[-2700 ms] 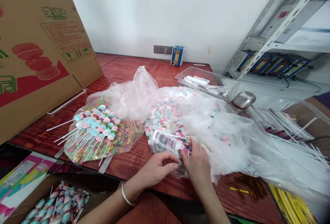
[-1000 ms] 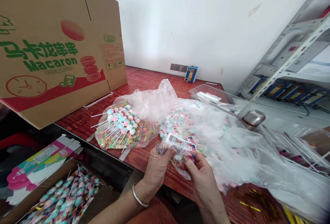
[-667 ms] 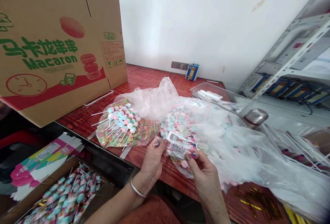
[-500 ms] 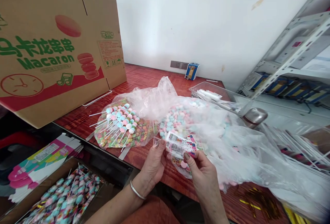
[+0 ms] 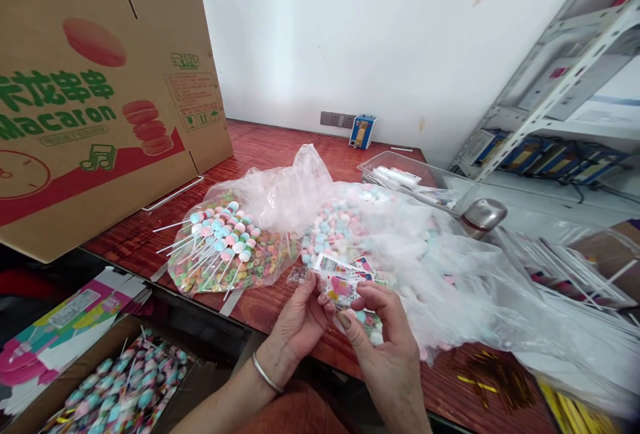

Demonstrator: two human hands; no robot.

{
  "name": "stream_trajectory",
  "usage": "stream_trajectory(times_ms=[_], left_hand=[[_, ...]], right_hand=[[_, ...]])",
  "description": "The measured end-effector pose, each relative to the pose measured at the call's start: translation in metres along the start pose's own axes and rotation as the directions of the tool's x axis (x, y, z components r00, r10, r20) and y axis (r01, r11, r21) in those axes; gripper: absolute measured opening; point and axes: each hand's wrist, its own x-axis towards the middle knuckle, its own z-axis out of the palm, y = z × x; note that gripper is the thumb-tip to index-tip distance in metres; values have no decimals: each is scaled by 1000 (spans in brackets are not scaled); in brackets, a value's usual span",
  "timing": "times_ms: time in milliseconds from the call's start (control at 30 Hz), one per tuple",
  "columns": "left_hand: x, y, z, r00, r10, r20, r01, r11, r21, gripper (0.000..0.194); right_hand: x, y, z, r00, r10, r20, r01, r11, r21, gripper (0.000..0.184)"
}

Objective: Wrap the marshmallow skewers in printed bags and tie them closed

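Between the thumb and fingers of my left hand [image 5: 297, 317] is a small printed plastic bag [image 5: 339, 282], clear at its left end. My right hand [image 5: 383, 334] is at the bag's lower right, thumb and forefinger apart; whether the thumb tip touches the plastic I cannot tell. Behind the hands lies a large clear bag of pink, blue and white candies [image 5: 327, 221]. To the left, candy skewers [image 5: 225, 234] on white sticks rest on a clear bag of coloured ring candies [image 5: 260, 264].
A Macaron carton [image 5: 150, 74] stands at the left. Below it, an open box holds wrapped skewers [image 5: 135, 381] beside printed cards [image 5: 75, 314]. A clear plastic tray [image 5: 380, 162], a metal object [image 5: 484, 214] and gold twist ties [image 5: 500, 381] lie to the right.
My right thumb and forefinger have parted from the printed bag's right side, while my left hand keeps it. The bag has turned to show pink print. The view has shifted slightly right.
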Motion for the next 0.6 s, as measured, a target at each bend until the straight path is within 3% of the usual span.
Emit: stream_trajectory(times_ms=[100,233,367,467,600], left_hand=[[-1,-2,0,1000,6,-15,-5,999,42,29],[-4,-5,1,996,89,-29,-83,984,157,32],[-6,-3,3,995,99,-13,-94,971,218,34],[-5,-2,6,994,86,-62,-73,979,190,30],[-1,-1,9,992,-4,-123,12,997,71,19]], right_hand=[[2,0,4,993,-114,33,117,988,-99,17],[1,8,13,985,-117,128,136,979,-155,15],[-2,15,18,977,-118,178,153,969,-193,14],[-2,17,17,970,-169,175,212,940,-268,21],[0,17,13,954,-234,189,284,909,-305,8]])
